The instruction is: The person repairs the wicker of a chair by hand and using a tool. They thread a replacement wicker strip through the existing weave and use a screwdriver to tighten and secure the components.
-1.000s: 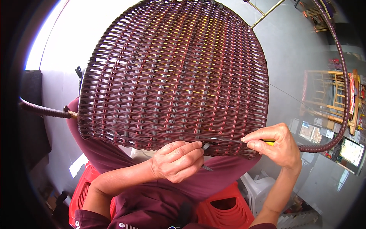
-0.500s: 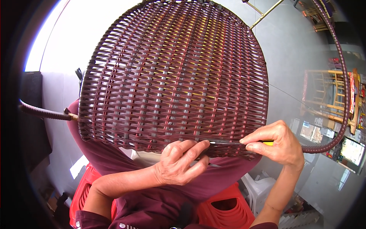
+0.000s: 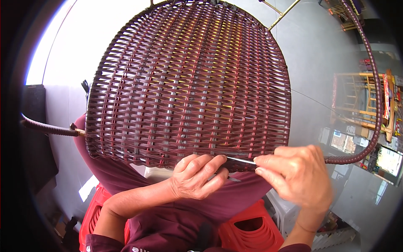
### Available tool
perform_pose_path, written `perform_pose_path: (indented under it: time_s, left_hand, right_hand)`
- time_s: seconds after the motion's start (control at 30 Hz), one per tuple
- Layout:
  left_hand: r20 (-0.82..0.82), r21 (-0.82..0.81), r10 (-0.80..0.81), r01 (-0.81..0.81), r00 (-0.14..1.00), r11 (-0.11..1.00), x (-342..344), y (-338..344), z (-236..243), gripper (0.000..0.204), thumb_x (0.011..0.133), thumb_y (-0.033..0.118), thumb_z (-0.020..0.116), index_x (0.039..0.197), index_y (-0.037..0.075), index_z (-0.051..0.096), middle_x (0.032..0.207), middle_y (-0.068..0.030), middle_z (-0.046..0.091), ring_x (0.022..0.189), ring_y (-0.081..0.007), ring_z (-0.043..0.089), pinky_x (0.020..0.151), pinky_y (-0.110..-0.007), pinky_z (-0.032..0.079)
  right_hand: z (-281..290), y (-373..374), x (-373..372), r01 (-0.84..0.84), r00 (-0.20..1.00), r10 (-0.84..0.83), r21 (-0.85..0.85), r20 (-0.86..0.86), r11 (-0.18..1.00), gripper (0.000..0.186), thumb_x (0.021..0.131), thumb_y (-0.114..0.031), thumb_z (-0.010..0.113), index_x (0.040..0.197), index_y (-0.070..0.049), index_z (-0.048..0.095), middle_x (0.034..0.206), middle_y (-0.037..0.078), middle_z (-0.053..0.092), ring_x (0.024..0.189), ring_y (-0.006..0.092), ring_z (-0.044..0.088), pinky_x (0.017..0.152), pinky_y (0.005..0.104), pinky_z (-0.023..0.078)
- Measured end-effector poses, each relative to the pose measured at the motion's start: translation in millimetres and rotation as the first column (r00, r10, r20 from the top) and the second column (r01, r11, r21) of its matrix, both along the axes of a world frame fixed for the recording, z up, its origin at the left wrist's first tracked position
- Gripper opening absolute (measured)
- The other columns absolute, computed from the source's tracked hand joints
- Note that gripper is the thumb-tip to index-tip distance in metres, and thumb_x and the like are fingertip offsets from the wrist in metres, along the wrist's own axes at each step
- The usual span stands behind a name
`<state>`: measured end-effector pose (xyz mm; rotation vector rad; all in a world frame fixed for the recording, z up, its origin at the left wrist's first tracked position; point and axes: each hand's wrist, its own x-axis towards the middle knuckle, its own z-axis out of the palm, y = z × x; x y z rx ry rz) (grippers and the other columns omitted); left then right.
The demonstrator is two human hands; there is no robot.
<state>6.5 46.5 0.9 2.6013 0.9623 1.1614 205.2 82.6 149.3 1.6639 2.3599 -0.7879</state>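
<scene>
A large dark-maroon woven wicker chair seat (image 3: 189,84) fills the middle of the view, resting on my lap. My left hand (image 3: 197,176) presses its fingers against the seat's near woven edge. My right hand (image 3: 296,178) pinches a thin metal tool (image 3: 241,160) whose tip pokes into the weave at that same edge. A wrapped curved frame arm (image 3: 373,96) arcs down the right side to my right hand. Another wrapped frame arm (image 3: 48,127) sticks out at the left.
Red plastic stools (image 3: 252,231) stand under my legs. A grey floor (image 3: 319,54) spreads to the right. Wooden chair frames (image 3: 361,101) and stacked items stand at the far right. A dark panel (image 3: 35,126) is at the left.
My right hand has slid slightly left and lower along the edge, and the yellow end of the tool is now covered. My left hand's fingers shifted up onto the weave.
</scene>
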Motion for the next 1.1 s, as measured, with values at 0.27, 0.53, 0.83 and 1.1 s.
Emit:
perform_pose_path:
  time_s: [0.27,0.53,0.83,1.1]
  left_hand:
    - [0.01,-0.026,0.02,-0.02,1.0,0.999,-1.0,-4.2,0.8,0.008,0.075,0.016,0.063,0.083,0.015,0.06,0.101,-0.0036,0.065,0.081,-0.0139,0.058,0.071,-0.025,0.046]
    - [0.033,-0.039,0.002,0.0,0.999,0.999,-2.3,-4.2,2.9,0.013,0.069,0.012,0.063,0.082,0.01,0.063,0.1,-0.0061,0.065,0.081,-0.0179,0.058,0.069,-0.029,0.046]
    - [0.039,-0.038,0.011,-0.01,0.999,0.999,-0.3,-3.5,3.2,0.014,0.072,0.015,0.061,0.084,0.01,0.061,0.1,-0.0056,0.063,0.08,-0.0176,0.057,0.069,-0.03,0.046]
    - [0.048,-0.042,0.004,-0.002,0.999,0.999,1.6,-3.3,6.4,0.015,0.069,0.014,0.062,0.084,0.009,0.061,0.099,-0.006,0.063,0.081,-0.0176,0.057,0.069,-0.03,0.046]
  right_hand:
    - [-13.4,-72.8,-35.9,0.32,0.946,-0.324,0.269,-0.032,0.908,0.029,0.069,-0.006,0.076,0.098,-0.006,0.071,0.064,0.005,0.052,0.05,0.0212,0.054,0.047,0.0341,0.044]
    - [-25.7,-92.4,-42.1,0.428,0.903,-0.407,0.334,-0.134,0.839,0.03,0.068,-0.005,0.078,0.098,-0.006,0.071,0.066,0.004,0.053,0.05,0.0189,0.055,0.046,0.0319,0.043]
    - [-28.7,-102.6,-37.7,0.385,0.922,-0.364,0.396,-0.13,0.834,0.031,0.072,-0.013,0.076,0.101,-0.009,0.07,0.066,0.003,0.045,0.048,0.0169,0.051,0.042,0.0306,0.041]
    - [-38.4,-114.7,-55.1,0.428,0.899,-0.422,0.432,-0.115,0.794,0.032,0.07,-0.005,0.077,0.101,-0.005,0.07,0.068,0.004,0.052,0.05,0.0197,0.055,0.046,0.0327,0.043]
